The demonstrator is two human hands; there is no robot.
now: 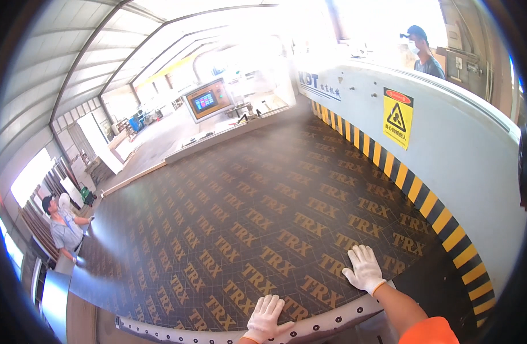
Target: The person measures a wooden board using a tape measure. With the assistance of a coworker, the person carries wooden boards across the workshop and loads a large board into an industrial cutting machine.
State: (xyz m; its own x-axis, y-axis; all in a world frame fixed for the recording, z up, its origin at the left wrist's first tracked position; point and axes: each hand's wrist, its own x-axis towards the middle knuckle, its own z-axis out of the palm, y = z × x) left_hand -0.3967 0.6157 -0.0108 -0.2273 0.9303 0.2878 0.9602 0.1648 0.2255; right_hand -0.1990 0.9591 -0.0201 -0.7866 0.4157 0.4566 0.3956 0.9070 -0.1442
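Observation:
A large dark brown panel (217,200) with repeated tan lettering covers the machine bed before me. My left hand (267,319), in a white glove, rests on the panel close to its near edge, fingers stretched out. Farther right, my right hand (364,269) lies flat on the same panel near its right corner, also gloved, with fingers extended. Neither hand grips anything. Below the panel's near edge runs a pale metal rail (326,322) with a row of round holes.
Along the right stands a grey machine beam (447,126) with black-and-yellow hazard stripes (409,182) and a warning sign (397,119). A control screen (205,101) sits beyond the panel. One co-worker (65,226) touches the panel's left edge; another person (427,54) stands behind the beam.

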